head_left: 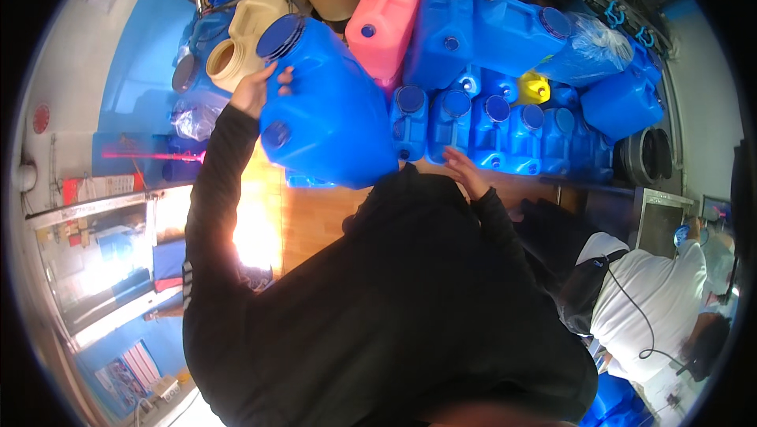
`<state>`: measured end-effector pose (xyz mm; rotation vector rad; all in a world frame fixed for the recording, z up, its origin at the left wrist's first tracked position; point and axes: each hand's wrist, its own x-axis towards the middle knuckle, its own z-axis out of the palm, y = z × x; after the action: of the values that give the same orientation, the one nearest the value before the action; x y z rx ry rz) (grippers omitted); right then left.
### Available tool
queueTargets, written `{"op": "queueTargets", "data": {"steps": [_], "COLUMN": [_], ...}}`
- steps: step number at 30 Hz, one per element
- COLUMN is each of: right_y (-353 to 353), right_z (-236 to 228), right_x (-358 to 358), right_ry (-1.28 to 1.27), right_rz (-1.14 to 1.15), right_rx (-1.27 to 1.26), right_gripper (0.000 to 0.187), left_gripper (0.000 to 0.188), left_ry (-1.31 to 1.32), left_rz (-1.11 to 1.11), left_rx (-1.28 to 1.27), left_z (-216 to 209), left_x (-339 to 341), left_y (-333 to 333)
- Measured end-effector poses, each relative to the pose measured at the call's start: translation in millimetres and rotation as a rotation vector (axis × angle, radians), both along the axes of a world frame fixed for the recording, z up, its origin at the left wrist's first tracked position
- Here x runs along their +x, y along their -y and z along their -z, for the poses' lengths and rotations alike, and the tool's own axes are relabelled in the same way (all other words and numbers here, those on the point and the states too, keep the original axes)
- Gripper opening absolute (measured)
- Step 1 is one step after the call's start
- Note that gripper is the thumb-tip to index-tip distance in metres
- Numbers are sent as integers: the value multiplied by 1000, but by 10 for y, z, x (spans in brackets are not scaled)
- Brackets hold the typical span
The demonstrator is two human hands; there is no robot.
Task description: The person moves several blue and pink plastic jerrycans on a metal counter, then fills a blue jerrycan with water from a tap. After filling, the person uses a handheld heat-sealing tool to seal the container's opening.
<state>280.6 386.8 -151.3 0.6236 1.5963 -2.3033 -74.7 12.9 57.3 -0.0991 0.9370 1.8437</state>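
Observation:
My left hand (254, 89) is closed on the upper left side of a large blue jerrycan (339, 104), just below its dark screw cap; the jerrycan leans toward the left. Part of the grip is hidden, with a few fingertips showing against the blue plastic. My right hand (467, 175) is held low in front of my body with its fingers apart and nothing in them. Closest to it stands a row of small blue jerrycans (450, 123) with dark caps.
Behind are a pink jerrycan (384, 13), large blue jerrycans (438, 33) and a small yellow one (534, 89). An uncapped beige jerrycan (227, 63) stands to the left. At the right is a person in a white top (650, 301). Wooden flooring (315, 218) shows below.

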Motion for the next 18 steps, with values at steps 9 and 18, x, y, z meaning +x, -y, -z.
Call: {"op": "queueTargets", "data": {"steps": [9, 18], "right_y": [157, 332], "right_z": [-554, -547], "right_x": [-144, -1268], "right_ry": [-239, -338], "right_rz": [-160, 117], "right_rx": [78, -252], "right_gripper": [66, 76], "left_gripper": [47, 15], "left_ry": [-330, -407], "left_rz": [-177, -453], "left_rx": [115, 299], "left_z": [-812, -920], "left_x": [660, 1269], "left_y": [-184, -2246]}}
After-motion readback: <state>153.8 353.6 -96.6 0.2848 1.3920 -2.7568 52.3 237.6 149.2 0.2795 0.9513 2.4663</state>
